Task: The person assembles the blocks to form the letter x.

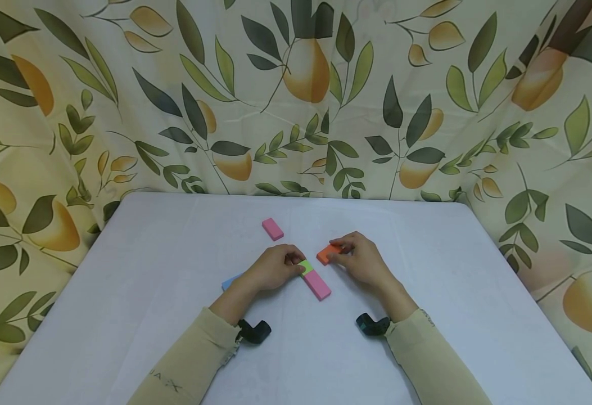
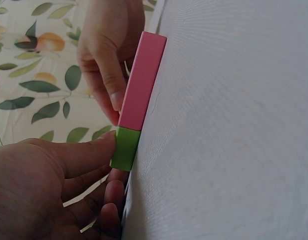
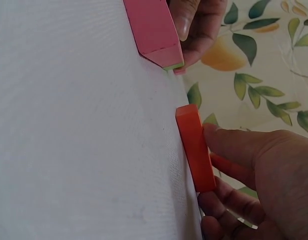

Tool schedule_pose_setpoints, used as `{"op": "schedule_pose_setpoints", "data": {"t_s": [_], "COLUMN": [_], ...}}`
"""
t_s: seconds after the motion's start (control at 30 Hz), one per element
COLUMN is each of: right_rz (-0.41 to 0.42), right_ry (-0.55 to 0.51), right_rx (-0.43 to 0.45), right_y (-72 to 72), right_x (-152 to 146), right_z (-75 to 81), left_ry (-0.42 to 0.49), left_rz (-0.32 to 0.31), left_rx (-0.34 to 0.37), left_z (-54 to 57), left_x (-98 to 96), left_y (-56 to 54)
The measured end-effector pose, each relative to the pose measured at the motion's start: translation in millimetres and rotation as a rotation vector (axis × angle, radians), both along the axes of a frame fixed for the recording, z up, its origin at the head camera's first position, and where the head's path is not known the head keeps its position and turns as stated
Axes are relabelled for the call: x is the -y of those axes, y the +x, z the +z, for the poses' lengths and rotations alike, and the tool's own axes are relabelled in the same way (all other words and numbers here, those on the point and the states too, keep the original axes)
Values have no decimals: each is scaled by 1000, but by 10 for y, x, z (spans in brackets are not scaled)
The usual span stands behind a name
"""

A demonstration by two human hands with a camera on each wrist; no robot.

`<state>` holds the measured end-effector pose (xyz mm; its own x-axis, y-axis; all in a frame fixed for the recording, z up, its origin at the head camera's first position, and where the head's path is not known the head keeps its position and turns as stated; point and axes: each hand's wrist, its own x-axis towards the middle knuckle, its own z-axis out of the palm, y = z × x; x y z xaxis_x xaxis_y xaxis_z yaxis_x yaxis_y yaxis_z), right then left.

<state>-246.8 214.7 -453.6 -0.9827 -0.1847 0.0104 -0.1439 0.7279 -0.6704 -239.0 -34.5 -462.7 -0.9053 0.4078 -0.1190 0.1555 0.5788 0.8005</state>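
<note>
My left hand [image 1: 277,266] pinches a small green block [image 1: 306,267] between thumb and fingers. The green block's end meets a longer pink block [image 1: 318,285], and the two lie in one line on the table, as the left wrist view also shows. To the right, my right hand [image 1: 361,257] grips an orange block [image 3: 195,149], its thumb on one side and fingers at the other. A gap separates the orange block from the pink and green pair.
Another pink block [image 1: 272,229] lies farther back on the white-covered table [image 1: 174,236]. A blue block [image 1: 230,281] is partly hidden behind my left wrist. A curtain with a leaf and fruit pattern [image 1: 306,140] hangs behind the table.
</note>
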Motion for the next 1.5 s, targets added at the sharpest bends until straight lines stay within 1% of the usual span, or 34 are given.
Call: {"op": "schedule_pose_setpoints", "data": {"t_s": [0.67, 0.8, 1.03, 1.27, 1.5], "right_rz": [12, 17, 21, 25, 37], "right_ry": [-5, -3, -10, -12, -15], "right_rx": [-6, -14, -2, -2, -3], "right_y": [18, 17, 7, 3, 30], "right_x": [20, 24, 28, 41, 75], "right_z": [-7, -17, -28, -22, -1], "left_ry": [8, 6, -6, -5, -4], "left_rz": [-7, -6, -8, -1, -3], "left_rx": [1, 2, -4, 2, 4], "left_z": [26, 25, 26, 20, 31], "left_x": [5, 4, 6, 2, 4], "left_y": [12, 14, 11, 0, 3]}}
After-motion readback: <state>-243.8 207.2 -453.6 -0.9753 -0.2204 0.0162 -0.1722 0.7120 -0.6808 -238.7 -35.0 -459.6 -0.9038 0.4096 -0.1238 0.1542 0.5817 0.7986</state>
